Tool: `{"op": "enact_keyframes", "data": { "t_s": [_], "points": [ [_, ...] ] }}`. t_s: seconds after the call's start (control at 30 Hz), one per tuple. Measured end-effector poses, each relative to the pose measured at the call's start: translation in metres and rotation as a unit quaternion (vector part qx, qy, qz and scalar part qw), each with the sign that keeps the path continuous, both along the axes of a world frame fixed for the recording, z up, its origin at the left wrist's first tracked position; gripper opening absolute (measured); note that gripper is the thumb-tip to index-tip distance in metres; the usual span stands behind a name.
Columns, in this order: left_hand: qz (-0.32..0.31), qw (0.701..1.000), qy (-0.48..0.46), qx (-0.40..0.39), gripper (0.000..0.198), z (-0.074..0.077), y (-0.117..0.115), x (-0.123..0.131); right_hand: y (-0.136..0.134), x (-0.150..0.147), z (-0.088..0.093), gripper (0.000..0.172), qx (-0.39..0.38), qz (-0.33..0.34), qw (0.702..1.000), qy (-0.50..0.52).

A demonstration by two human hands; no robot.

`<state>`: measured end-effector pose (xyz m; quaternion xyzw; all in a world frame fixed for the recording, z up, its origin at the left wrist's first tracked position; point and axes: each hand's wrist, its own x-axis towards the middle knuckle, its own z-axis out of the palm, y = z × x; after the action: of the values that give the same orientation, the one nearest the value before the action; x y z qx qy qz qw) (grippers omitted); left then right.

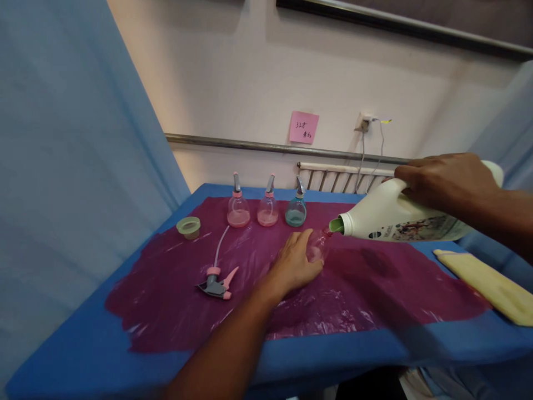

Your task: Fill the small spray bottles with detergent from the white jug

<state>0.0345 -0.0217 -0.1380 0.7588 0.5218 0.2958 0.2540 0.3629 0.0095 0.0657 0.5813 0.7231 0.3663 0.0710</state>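
My left hand (296,260) is wrapped round a clear pink spray bottle (318,248) with no spray head on it, standing on the purple plastic sheet (175,300). In my right hand (447,178) is a large cream jug (391,214), gripped by its handle and tipped nearly level. The jug's greenish spout (336,225) is right at the mouth of the pink bottle; whether liquid runs out I cannot tell. A grey and pink trigger spray head (214,284) with its tube lies on the sheet to the left.
Two pink spray bottles (239,214) and a teal one (296,213) stand upright at the back, each partly filled. A pale green cap (189,226) sits at the left. A folded yellow cloth (487,280) lies at the right edge. Blue curtains (83,139) flank the table.
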Motion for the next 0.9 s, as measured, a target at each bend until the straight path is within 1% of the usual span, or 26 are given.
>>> {"op": "enact_keyframes", "data": {
  "t_s": [0.1, 0.23, 0.3, 0.37, 0.4, 0.43, 0.47, 0.53, 0.57, 0.6, 0.7, 0.8, 0.87, 0.9],
  "points": [
    [-0.001, 1.000, -0.001, -0.002, 0.073, 0.001, 0.000, 0.000, -0.001, 0.002, -0.009, 0.017, 0.011, -0.003, 1.000, 0.012],
    [0.004, 1.000, -0.005, -0.008, 0.068, 0.002, 0.001, -0.001, -0.001, 0.007, -0.032, 0.026, 0.024, -0.029, 0.997, 0.060],
    [0.009, 1.000, -0.012, -0.012, 0.068, 0.002, 0.003, 0.000, 0.001, 0.012, -0.046, 0.030, 0.020, -0.045, 0.992, 0.119],
    [0.018, 1.000, -0.018, -0.014, 0.069, 0.002, 0.004, 0.001, 0.007, 0.018, -0.062, 0.033, 0.024, -0.052, 0.975, 0.213],
    [0.024, 0.999, -0.021, -0.015, 0.069, 0.001, 0.005, 0.002, 0.010, 0.022, -0.070, 0.032, 0.032, -0.055, 0.959, 0.275],
    [0.031, 0.999, -0.022, -0.018, 0.069, 0.001, 0.005, 0.002, 0.015, 0.027, -0.079, 0.030, 0.043, -0.053, 0.934, 0.350],
    [0.038, 0.999, -0.023, -0.022, 0.070, 0.001, 0.006, 0.003, 0.019, 0.031, -0.089, 0.027, 0.055, -0.049, 0.900, 0.430],
    [0.048, 0.998, -0.024, -0.033, 0.071, 0.001, 0.006, 0.004, 0.028, 0.040, -0.109, 0.022, 0.069, -0.036, 0.819, 0.568],
    [0.051, 0.998, -0.024, -0.038, 0.070, 0.001, 0.006, 0.004, 0.032, 0.044, -0.119, 0.022, 0.072, -0.029, 0.785, 0.615],
    [0.052, 0.997, -0.025, -0.042, 0.069, 0.002, 0.006, 0.005, 0.034, 0.048, -0.129, 0.022, 0.074, -0.025, 0.759, 0.647],
    [0.057, 0.997, -0.029, -0.052, 0.069, 0.001, 0.007, 0.005, 0.038, 0.055, -0.159, 0.023, 0.093, -0.024, 0.705, 0.703],
    [0.054, 0.996, -0.035, -0.059, 0.075, -0.002, 0.009, 0.004, 0.039, 0.056, -0.187, 0.025, 0.117, -0.012, 0.648, 0.752],
    [0.046, 0.997, -0.040, -0.056, 0.079, -0.005, 0.011, 0.004, 0.039, 0.056, -0.202, 0.026, 0.121, -0.007, 0.623, 0.773],
    [0.041, 0.997, -0.041, -0.054, 0.081, -0.005, 0.012, 0.004, 0.040, 0.057, -0.207, 0.025, 0.120, -0.007, 0.617, 0.778]
  ]
}}
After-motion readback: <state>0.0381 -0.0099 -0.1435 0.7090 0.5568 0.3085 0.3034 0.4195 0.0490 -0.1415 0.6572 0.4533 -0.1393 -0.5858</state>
